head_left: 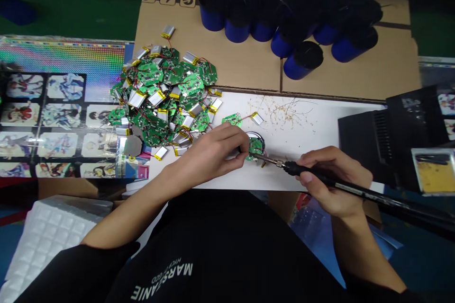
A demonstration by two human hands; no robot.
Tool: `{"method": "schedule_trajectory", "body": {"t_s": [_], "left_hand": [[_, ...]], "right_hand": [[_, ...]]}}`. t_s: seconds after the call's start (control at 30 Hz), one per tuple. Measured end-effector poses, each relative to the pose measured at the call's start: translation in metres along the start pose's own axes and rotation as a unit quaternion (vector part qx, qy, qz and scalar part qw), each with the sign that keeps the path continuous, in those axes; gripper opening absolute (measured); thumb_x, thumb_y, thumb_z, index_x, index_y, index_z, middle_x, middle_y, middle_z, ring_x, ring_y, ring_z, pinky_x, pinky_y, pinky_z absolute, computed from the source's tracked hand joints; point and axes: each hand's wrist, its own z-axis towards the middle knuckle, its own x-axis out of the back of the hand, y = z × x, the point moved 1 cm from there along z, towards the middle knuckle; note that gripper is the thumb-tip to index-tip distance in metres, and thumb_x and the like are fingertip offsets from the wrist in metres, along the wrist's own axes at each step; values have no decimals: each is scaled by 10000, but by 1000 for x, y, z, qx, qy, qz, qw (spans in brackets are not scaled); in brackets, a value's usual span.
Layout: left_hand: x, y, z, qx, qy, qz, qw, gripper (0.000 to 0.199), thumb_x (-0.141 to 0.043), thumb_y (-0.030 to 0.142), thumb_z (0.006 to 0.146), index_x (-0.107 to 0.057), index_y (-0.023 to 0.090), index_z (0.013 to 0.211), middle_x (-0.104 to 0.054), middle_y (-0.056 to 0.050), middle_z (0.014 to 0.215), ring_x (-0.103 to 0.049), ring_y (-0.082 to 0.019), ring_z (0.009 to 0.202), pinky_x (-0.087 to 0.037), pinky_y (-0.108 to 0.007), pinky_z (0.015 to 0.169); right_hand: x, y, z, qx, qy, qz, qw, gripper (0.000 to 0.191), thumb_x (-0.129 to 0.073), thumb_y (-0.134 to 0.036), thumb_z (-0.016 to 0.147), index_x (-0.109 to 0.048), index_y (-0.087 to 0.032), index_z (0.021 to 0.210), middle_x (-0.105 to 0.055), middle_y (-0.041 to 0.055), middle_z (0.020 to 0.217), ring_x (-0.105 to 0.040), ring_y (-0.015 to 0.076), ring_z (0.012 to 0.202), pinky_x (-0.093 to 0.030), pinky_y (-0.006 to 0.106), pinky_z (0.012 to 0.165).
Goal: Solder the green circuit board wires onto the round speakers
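Green circuit board (255, 148) lies pinched firmly by the left hand (208, 153) for steadiness, while the right hand (330, 181) grips a soldering iron (305, 173) penwise, its tip touching the board.

An electronics workshop, with soldering iron (302, 168) and heaped circuit boards (161, 99).

Two bare forearms (131, 213) reach forward, the left hand (208, 149) turned palm-down with its fingers (231, 135) curled inward, the right hand (330, 180) angled in from the other side, its fingers (320, 155) closed in a pencil-style grip, the hands near each other.
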Motion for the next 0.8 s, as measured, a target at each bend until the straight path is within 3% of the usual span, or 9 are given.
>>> {"method": "schedule_trajectory", "body": {"t_s": [0.23,0.5,0.63,0.8], "left_hand": [[1,1,1,2,-3,0,1000,114,-585,116,1036,-655,186,980,-750,-67,1042,-682,-217,1019,-520,-356,943],[0,-1,0,-5,0,-6,1000,90,-602,133,1035,-651,191,986,-751,-64,1038,-687,-216,1023,-530,-362,958],[0,-1,0,-9,-2,-9,1000,91,-616,107,1019,-651,182,982,-748,-65,1037,-689,-221,1028,-531,-358,964],[0,-1,0,-10,-2,-11,1000,74,-625,126,1028,-652,183,990,-746,-63,1039,-686,-221,1028,-526,-357,966]], "right_hand": [[2,5,-5,4,11,14,1000,102,-806,-272,873,-752,-255,957,-753,-12,679,-691,159,480,-523,243,389],[3,9,-18,-17,186,40,982,182,-868,-375,862,-784,-278,990,-776,21,799,-701,194,517,-564,331,397],[-11,-2,-14,-5,201,74,977,255,-867,-370,898,-771,-275,1114,-770,8,788,-759,216,553,-649,358,472],[-32,-3,-21,24,166,123,978,430,-649,-583,1024,-714,-299,1341,-856,84,1029,-819,264,634,-615,367,430]]}}
